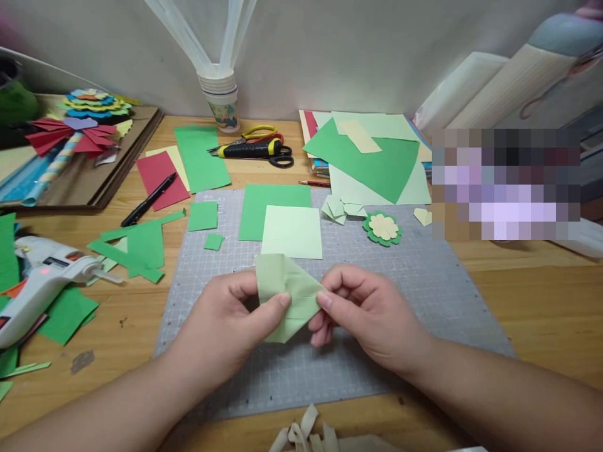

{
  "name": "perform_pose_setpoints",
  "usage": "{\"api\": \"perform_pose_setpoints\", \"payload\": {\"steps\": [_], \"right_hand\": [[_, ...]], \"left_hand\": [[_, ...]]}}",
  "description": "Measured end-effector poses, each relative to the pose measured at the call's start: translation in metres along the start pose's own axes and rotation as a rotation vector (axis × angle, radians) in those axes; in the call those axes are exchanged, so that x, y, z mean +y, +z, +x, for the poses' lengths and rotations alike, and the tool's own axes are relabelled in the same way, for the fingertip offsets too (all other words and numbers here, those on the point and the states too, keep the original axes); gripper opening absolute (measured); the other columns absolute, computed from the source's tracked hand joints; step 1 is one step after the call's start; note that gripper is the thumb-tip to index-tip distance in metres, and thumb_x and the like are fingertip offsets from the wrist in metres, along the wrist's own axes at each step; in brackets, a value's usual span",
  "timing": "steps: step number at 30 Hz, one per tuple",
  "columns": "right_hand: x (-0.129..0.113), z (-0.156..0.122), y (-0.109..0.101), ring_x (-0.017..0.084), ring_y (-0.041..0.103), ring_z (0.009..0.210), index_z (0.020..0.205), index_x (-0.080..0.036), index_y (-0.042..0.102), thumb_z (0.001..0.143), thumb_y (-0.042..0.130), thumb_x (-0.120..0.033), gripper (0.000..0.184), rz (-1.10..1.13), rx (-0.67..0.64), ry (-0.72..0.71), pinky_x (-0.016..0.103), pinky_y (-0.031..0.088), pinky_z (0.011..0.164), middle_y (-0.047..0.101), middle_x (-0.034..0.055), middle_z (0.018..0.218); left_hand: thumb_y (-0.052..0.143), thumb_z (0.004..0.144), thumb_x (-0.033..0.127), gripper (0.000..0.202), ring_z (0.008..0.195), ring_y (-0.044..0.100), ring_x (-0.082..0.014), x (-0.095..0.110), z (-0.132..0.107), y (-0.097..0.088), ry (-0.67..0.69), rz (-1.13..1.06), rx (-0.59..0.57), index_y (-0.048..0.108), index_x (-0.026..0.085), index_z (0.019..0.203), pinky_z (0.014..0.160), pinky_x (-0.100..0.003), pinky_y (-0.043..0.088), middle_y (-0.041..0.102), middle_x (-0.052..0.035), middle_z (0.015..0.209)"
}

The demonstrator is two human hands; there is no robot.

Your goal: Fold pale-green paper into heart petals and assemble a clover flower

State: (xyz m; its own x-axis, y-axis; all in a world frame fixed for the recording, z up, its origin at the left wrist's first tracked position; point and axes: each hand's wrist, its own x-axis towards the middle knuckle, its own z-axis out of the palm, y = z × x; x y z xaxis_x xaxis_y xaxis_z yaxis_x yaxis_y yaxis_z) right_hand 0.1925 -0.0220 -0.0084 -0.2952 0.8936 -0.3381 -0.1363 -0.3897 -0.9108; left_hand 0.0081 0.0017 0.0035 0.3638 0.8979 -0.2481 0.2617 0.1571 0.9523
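Hands, one pair, ungloved: left hand (221, 320) and right hand (370, 314), fingers and wrists bare; thumbnails short and rounded. Forearms, two, uncovered as far as the view reaches: left forearm (127, 390), right forearm (499, 384). Cloth (301, 438), cream, with narrow loose strips, at the lower edge; whether worn, unclear.

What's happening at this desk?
Two hands are holding a folded pale green paper above the gray mat. The left hand grips its left part, and the right hand pinches its pointed right corner. Beyond it, a flat pale square overlaps a darker green sheet, with a paper flower off to the right.
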Motion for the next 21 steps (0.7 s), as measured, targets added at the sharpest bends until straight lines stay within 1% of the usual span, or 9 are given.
{"api": "perform_pose_setpoints", "payload": {"steps": [4, 6, 8, 9, 10, 13, 15, 18, 21], "right_hand": [[0.000, 0.002, -0.004, 0.010, 0.058, 0.061, 0.071, -0.019, 0.059, 0.083, 0.061, -0.025, 0.014, -0.115, 0.118, -0.240, 0.022, 0.049, 0.057, 0.061, -0.0012, 0.066], [-0.001, 0.003, -0.006, 0.011, 0.056, 0.064, 0.071, -0.019, 0.058, 0.084, 0.059, -0.020, 0.013, -0.226, 0.169, -0.369, 0.022, 0.047, 0.057, 0.060, -0.0008, 0.069], [-0.004, 0.002, -0.008, 0.012, 0.057, 0.065, 0.071, -0.020, 0.057, 0.084, 0.057, -0.015, 0.014, -0.407, 0.181, -0.516, 0.023, 0.047, 0.058, 0.061, -0.0004, 0.069], [-0.006, 0.001, -0.009, 0.012, 0.057, 0.066, 0.072, -0.020, 0.057, 0.084, 0.057, -0.013, 0.014, -0.525, 0.163, -0.605, 0.024, 0.047, 0.060, 0.062, 0.0001, 0.070], [-0.007, 0.001, -0.010, 0.012, 0.059, 0.068, 0.074, -0.019, 0.058, 0.084, 0.057, -0.010, 0.013, -0.649, 0.128, -0.699, 0.025, 0.047, 0.062, 0.064, 0.0011, 0.072], [-0.011, -0.002, -0.011, 0.013, 0.061, 0.074, 0.082, -0.018, 0.059, 0.083, 0.057, -0.006, 0.012, -0.897, -0.031, -0.904, 0.025, 0.049, 0.067, 0.068, 0.0042, 0.078], [-0.011, -0.002, -0.012, 0.013, 0.062, 0.078, 0.086, -0.018, 0.059, 0.083, 0.058, -0.007, 0.011, -0.923, -0.091, -0.951, 0.025, 0.050, 0.070, 0.069, 0.0053, 0.082], [-0.009, 0.000, -0.014, 0.015, 0.061, 0.082, 0.088, -0.017, 0.059, 0.082, 0.057, -0.006, 0.013, -0.943, -0.062, -0.994, 0.028, 0.050, 0.074, 0.068, 0.0062, 0.086], [-0.007, 0.001, -0.016, 0.016, 0.058, 0.080, 0.084, -0.016, 0.059, 0.081, 0.057, -0.004, 0.013, -1.053, -0.009, -1.063, 0.030, 0.049, 0.072, 0.067, 0.0062, 0.084]], "left_hand": [[0.061, 0.080, 0.025, 0.015, 0.070, 0.064, -0.0169, -0.004, 0.001, 0.002, 0.106, 0.120, -0.036, 0.068, 0.021, 0.067, 0.068, -0.029, 0.051, 0.069, 0.0009, 0.071], [0.062, 0.079, 0.025, 0.007, 0.081, 0.065, -0.0194, -0.007, 0.001, 0.002, 0.174, 0.195, -0.015, 0.069, 0.023, 0.080, 0.076, -0.033, 0.051, 0.070, -0.0009, 0.085], [0.068, 0.076, 0.025, 0.036, 0.099, 0.061, -0.0225, -0.009, 0.001, 0.000, 0.241, 0.225, 0.112, 0.061, 0.026, 0.111, 0.085, -0.037, 0.048, 0.067, -0.0037, 0.108], [0.070, 0.074, 0.026, 0.048, 0.106, 0.058, -0.0236, -0.009, 0.000, -0.001, 0.294, 0.269, 0.159, 0.054, 0.026, 0.120, 0.089, -0.039, 0.045, 0.064, -0.0049, 0.114], [0.071, 0.074, 0.025, 0.053, 0.109, 0.056, -0.0243, -0.009, 0.000, -0.002, 0.359, 0.343, 0.187, 0.052, 0.027, 0.122, 0.092, -0.041, 0.042, 0.062, -0.0052, 0.116], [0.066, 0.078, 0.015, 0.023, 0.097, 0.056, -0.0217, -0.004, -0.003, -0.006, 0.558, 0.612, 0.137, 0.062, 0.028, 0.097, 0.087, -0.042, 0.036, 0.067, 0.0004, 0.095], [0.059, 0.080, 0.008, 0.018, 0.087, 0.055, -0.0189, -0.002, -0.005, -0.008, 0.638, 0.659, 0.105, 0.063, 0.026, 0.084, 0.082, -0.040, 0.034, 0.066, 0.0030, 0.081], [0.056, 0.080, 0.007, 0.019, 0.084, 0.053, -0.0185, 0.000, -0.006, -0.009, 0.717, 0.627, 0.154, 0.062, 0.025, 0.084, 0.079, -0.039, 0.034, 0.066, 0.0028, 0.078], [0.058, 0.080, 0.008, 0.018, 0.088, 0.053, -0.0197, -0.001, -0.006, -0.008, 0.735, 0.708, 0.199, 0.062, 0.025, 0.082, 0.081, -0.039, 0.032, 0.068, 0.0024, 0.082]]}}
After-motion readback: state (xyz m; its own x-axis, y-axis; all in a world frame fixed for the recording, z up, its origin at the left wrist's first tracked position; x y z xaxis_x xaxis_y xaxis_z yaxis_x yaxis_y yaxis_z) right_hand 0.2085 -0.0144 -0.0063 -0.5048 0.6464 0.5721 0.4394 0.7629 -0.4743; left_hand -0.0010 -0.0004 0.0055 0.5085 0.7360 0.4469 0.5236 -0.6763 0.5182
